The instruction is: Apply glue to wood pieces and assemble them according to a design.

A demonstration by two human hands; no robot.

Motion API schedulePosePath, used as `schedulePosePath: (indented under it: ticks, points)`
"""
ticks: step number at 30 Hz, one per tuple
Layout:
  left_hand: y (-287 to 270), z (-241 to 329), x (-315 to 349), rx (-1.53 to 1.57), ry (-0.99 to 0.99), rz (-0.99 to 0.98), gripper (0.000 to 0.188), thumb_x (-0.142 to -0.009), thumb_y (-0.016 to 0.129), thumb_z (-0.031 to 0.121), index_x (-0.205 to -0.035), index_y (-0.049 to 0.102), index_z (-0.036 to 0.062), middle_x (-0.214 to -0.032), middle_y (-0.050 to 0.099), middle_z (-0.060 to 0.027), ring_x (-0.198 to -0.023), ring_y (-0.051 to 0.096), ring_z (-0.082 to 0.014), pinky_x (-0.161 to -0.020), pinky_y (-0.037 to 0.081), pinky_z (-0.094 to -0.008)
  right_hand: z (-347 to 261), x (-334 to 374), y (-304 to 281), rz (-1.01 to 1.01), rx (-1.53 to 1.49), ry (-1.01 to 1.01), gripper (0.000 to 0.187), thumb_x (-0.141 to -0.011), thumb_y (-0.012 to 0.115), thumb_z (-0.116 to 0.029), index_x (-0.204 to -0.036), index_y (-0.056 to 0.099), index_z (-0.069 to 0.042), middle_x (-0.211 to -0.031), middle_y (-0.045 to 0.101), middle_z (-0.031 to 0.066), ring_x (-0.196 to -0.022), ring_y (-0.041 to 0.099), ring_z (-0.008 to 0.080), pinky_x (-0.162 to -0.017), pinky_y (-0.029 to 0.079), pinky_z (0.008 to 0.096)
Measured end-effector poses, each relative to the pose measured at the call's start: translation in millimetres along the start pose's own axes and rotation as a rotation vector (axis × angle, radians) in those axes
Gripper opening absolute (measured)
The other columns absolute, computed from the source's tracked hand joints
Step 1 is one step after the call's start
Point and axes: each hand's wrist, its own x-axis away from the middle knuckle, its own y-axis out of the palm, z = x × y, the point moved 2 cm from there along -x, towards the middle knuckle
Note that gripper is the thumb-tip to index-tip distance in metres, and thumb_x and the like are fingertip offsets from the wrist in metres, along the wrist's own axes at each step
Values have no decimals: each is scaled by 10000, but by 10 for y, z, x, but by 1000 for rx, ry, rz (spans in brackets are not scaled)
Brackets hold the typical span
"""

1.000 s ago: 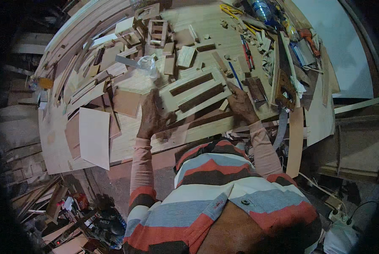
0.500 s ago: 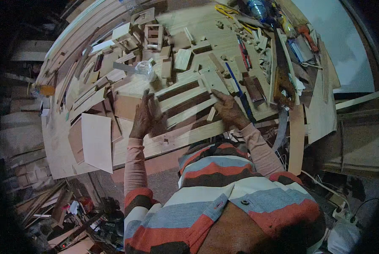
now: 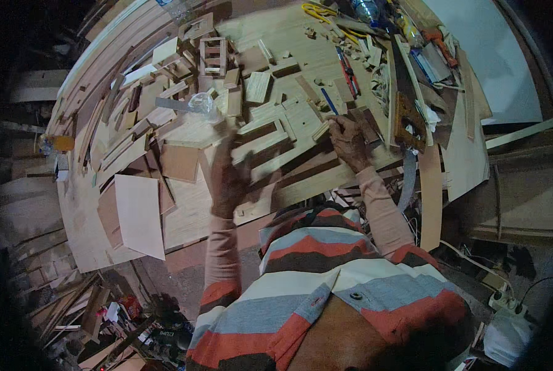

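On the workbench, several pale wooden slats (image 3: 265,146) lie side by side with dark gaps between them. My left hand (image 3: 230,179) is at their left end, smeared by motion, so its grip does not show. Right of the slats, my right hand (image 3: 350,145) is closed with its fingers curled. A thin blue tool (image 3: 328,100) runs into these fingers, its far end sticking out beyond them; the hand covers the rest. Beside the right fingertips is the end of a small wood strip (image 3: 320,131). A long pale board (image 3: 307,187) lies along the near edge.
Wood blocks (image 3: 258,87) and a small slatted wooden frame (image 3: 213,57) stand farther back. A clear plastic cup or bag (image 3: 201,102) is beyond my left hand. A handsaw (image 3: 407,123) and red-and-black pliers-like tool (image 3: 347,73) lie to the right. A white panel (image 3: 139,214) overhangs the near left.
My right hand has left the slats' right end and closed over the blue tool. My left hand has shifted right and nearer, and blurs. The view has moved slightly.
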Motion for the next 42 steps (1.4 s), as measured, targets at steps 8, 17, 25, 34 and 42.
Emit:
schedulePosePath:
  ticks: [8,17,25,34,42]
  points:
    - [949,586,55,6,110,-189,404,-839,709,60,-1229,605,51,-1083,666,-159,-995,652,-363,-829,538,-439,59,-176,75,11,-93,-27,337,-984,588,-238,-1164,666,36,-919,711,176,-800,686,263,-725,529,393]
    - [1204,626,-53,-229,86,-118,303,-875,682,133,-1158,604,56,-978,641,-159,-918,640,-367,-765,522,-465,241,-203,-407,138,160,-88,348,-917,650,-346,-914,686,0,-788,641,168,-712,617,244,-653,488,380]
    - [1621,701,-393,-460,75,-95,628,-755,769,227,-1269,489,1,-991,587,-158,-955,609,-350,-690,526,-451,199,94,-584,78,330,87,267,-922,614,-225,-1035,685,6,-894,683,217,-871,670,421,-772,535,493]
    - [1792,618,-613,-491,-56,-214,847,-760,743,261,-1449,352,-39,-919,665,-209,-823,675,-384,-635,535,-482,130,677,-410,-5,601,-82,413,-853,681,-227,-1194,602,-8,-1195,591,228,-993,652,412,-786,553,511]
    - [1666,820,-592,-404,-242,-236,855,-797,752,261,-1458,331,-81,-842,666,-209,-748,671,-391,-660,535,-486,201,641,-437,7,504,-96,363,-812,666,-122,-1142,566,-9,-1075,610,222,-882,650,414,-720,536,507]
